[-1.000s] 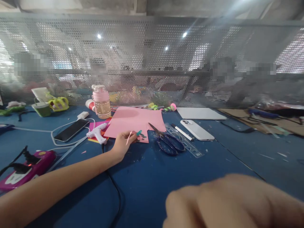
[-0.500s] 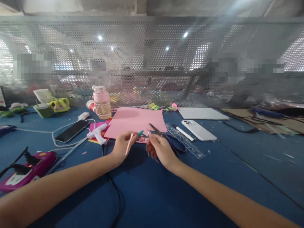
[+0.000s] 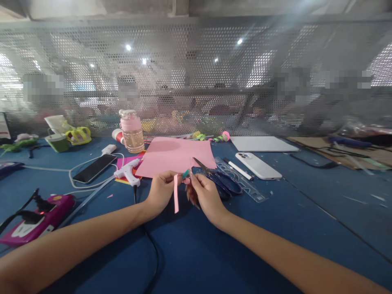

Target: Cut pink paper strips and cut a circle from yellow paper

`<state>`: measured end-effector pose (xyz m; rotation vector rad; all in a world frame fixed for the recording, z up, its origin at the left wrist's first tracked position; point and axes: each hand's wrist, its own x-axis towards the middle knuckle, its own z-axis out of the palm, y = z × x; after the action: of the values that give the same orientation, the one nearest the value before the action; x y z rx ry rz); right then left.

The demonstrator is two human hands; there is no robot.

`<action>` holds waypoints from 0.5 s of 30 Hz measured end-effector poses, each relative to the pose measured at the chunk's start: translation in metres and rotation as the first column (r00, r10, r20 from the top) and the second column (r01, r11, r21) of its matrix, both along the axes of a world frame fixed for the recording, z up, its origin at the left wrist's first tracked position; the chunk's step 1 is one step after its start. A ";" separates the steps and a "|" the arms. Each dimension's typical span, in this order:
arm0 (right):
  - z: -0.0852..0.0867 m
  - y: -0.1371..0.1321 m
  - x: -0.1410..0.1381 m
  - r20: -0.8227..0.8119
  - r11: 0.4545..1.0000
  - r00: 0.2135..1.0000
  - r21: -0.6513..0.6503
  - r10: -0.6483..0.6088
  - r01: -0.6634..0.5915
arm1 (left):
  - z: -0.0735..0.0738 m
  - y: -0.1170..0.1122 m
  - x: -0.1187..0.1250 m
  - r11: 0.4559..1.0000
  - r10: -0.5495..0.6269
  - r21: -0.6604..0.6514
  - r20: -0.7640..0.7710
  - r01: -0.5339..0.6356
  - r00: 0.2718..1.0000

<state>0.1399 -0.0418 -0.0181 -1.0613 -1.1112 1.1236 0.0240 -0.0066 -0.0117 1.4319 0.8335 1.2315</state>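
Between my two hands is a narrow pink paper strip (image 3: 176,195), its loose end hanging down and its other end curled near the fingertips. My left hand (image 3: 161,192) is closed in a pinch on the strip; a teal patch shows at its fingertips. My right hand (image 3: 208,198) is closed too, its thumb and finger meeting at the curled end, which they partly hide. Just beyond the hands lies a pink paper sheet (image 3: 177,153). Dark-handled scissors (image 3: 225,181) lie by my right hand, blades pointing away to the left, over a clear stencil ruler (image 3: 255,194).
To the left are a white glue gun (image 3: 128,172) with a black cord, a black phone (image 3: 94,168) and a magenta power strip (image 3: 45,218). A pink-lidded bottle (image 3: 132,130) stands behind. At right lie a marker (image 3: 239,169) and a white phone (image 3: 259,165).
My left hand has moved right, bringing the fingertips of both hands together at the strip. The strip's loose end now hangs further right and more upright.
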 end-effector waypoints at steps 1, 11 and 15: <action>0.000 -0.001 0.000 0.019 1.000 1.000 0.020 -0.009 0.009 | 0.000 0.000 0.000 1.000 -0.009 -0.008 -0.004 0.009 1.000; -0.002 -0.006 0.006 0.408 0.946 0.890 0.317 -0.204 0.071 | 0.002 -0.006 0.000 0.999 0.008 0.042 -0.050 -0.006 0.999; -0.003 -0.002 0.012 0.485 0.925 0.837 0.376 -0.253 0.062 | 0.002 -0.005 -0.001 0.997 0.009 0.081 -0.074 -0.003 0.997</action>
<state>0.1517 -0.0438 -0.0214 -1.1839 -1.5535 0.4694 0.0225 -0.0116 -0.0096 1.5495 0.8470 1.2354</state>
